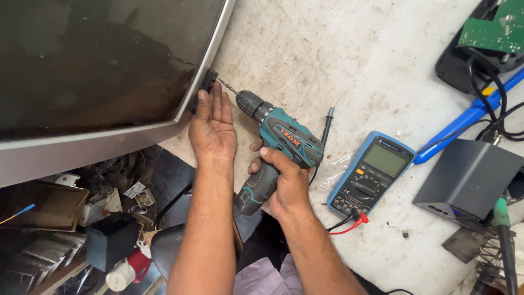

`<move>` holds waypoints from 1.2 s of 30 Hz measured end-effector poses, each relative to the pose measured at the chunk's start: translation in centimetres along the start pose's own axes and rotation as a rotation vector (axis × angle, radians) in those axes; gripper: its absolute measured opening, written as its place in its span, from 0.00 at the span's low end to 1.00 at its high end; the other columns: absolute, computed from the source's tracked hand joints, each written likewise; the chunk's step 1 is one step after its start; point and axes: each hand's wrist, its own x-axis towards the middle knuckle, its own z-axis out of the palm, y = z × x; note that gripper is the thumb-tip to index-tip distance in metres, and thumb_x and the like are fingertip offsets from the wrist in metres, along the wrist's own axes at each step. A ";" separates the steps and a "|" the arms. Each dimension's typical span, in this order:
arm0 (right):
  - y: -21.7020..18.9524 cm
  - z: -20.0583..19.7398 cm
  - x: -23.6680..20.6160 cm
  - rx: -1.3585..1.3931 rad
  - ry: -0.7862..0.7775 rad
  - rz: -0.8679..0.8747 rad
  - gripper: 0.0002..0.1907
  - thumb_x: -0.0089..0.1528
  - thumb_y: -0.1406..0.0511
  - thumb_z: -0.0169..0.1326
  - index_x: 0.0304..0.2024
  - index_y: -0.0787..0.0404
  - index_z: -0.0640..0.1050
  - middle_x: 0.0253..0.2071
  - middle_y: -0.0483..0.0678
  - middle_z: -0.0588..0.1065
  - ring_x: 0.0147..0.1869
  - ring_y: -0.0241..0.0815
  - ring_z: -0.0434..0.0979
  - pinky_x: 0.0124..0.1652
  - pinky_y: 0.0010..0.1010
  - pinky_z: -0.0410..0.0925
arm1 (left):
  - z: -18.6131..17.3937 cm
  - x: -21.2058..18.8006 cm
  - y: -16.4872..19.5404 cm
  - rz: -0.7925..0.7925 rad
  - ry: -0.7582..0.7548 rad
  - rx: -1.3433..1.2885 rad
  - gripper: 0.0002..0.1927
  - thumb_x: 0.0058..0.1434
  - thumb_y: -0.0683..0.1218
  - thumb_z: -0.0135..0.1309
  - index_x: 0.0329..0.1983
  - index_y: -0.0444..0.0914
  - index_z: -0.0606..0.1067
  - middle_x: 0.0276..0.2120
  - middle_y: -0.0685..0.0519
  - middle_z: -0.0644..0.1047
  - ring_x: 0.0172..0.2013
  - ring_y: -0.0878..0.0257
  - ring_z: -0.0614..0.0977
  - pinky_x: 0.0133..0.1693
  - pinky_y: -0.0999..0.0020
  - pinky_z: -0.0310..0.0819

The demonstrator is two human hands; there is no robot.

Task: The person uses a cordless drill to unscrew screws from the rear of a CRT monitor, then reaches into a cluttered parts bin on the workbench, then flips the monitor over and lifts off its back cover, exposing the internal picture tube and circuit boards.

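Cordless drill [278, 146], teal and black body, lies angled across the dirty white workbench [349, 60] with its bit [227, 86] pointing up-left toward a small black bracket [207, 82] on the corner of a flat screen panel [98, 60]. Right hand [284, 183] is wrapped tight round the drill's grip, fingers curled closed on the handle, index finger up near the trigger area, though the trigger itself is hidden so cannot tell if pressed. Left hand [213, 131] lies flat and open, palm down, fingers [217, 104] straight and together, just left of the chuck, fingertips touching or nearly touching the black bracket; it grasps nothing. Bit tip sits just beside the left fingertips, at the bracket's right edge. The panel has a silver frame and dark glass, tilted across the upper left. Right of the drill, near it, a blue multimeter [371, 172] lies face up with red and black leads [349, 223] plugged at its lower end; a black probe [326, 125] lies between the drill and the meter. Further right: a dark grey box [464, 177], a blue-handled tool [464, 123], a green circuit board [491, 27] at the top right corner. Below the bench edge, lower left, a clutter of parts and boxes [71, 229].
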 end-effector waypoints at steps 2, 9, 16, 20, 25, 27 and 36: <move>-0.3 -0.2 0.2 0.004 -0.024 0.008 0.16 0.56 0.73 0.56 0.47 0.69 0.76 0.37 0.56 0.78 0.28 0.43 0.76 0.27 0.34 0.71 | -0.3 0.2 -0.1 -0.001 -0.012 0.000 0.22 0.61 0.43 0.63 0.54 0.29 0.72 0.52 0.43 0.80 0.58 0.54 0.80 0.61 0.60 0.77; -0.8 -0.3 0.8 -0.033 0.020 -0.028 0.15 0.56 0.73 0.56 0.47 0.69 0.75 0.37 0.55 0.78 0.28 0.43 0.76 0.27 0.35 0.71 | -0.3 0.0 -0.3 0.031 -0.025 0.015 0.20 0.61 0.43 0.64 0.53 0.31 0.73 0.52 0.47 0.79 0.58 0.56 0.80 0.62 0.60 0.76; -1.4 -0.9 -0.2 0.020 0.064 -0.100 0.16 0.58 0.72 0.55 0.50 0.67 0.76 0.40 0.55 0.80 0.32 0.43 0.78 0.35 0.32 0.74 | 0.1 -0.6 0.2 0.009 -0.022 0.002 0.19 0.61 0.43 0.63 0.53 0.33 0.73 0.52 0.48 0.80 0.57 0.56 0.81 0.64 0.57 0.74; -2.5 -1.4 -1.8 -0.010 0.024 -0.172 0.16 0.60 0.72 0.55 0.51 0.69 0.75 0.42 0.56 0.79 0.34 0.42 0.78 0.36 0.34 0.74 | 0.4 -0.8 0.6 0.004 -0.038 -0.018 0.19 0.61 0.43 0.63 0.54 0.34 0.73 0.51 0.49 0.80 0.58 0.56 0.80 0.66 0.56 0.73; -3.6 -1.9 -4.1 -0.193 0.071 -0.311 0.18 0.61 0.73 0.55 0.54 0.69 0.74 0.43 0.57 0.78 0.37 0.43 0.78 0.39 0.34 0.74 | 1.1 -1.2 1.3 0.012 -0.031 -0.012 0.19 0.62 0.42 0.62 0.56 0.35 0.73 0.53 0.49 0.80 0.58 0.56 0.81 0.65 0.56 0.73; -4.1 -2.2 -4.7 -0.259 0.082 -0.386 0.19 0.60 0.73 0.56 0.55 0.68 0.74 0.44 0.56 0.78 0.38 0.42 0.78 0.40 0.33 0.73 | 1.2 -1.5 1.5 0.016 -0.024 -0.007 0.21 0.62 0.42 0.61 0.57 0.38 0.72 0.53 0.50 0.80 0.57 0.56 0.81 0.64 0.57 0.72; -3.7 -4.5 -4.9 -0.083 -0.043 -0.401 0.22 0.60 0.71 0.55 0.57 0.67 0.72 0.45 0.54 0.76 0.38 0.42 0.77 0.59 0.53 0.74 | 0.5 -1.4 1.7 0.022 -0.060 -0.031 0.20 0.64 0.41 0.60 0.59 0.37 0.73 0.55 0.49 0.79 0.57 0.55 0.81 0.64 0.57 0.73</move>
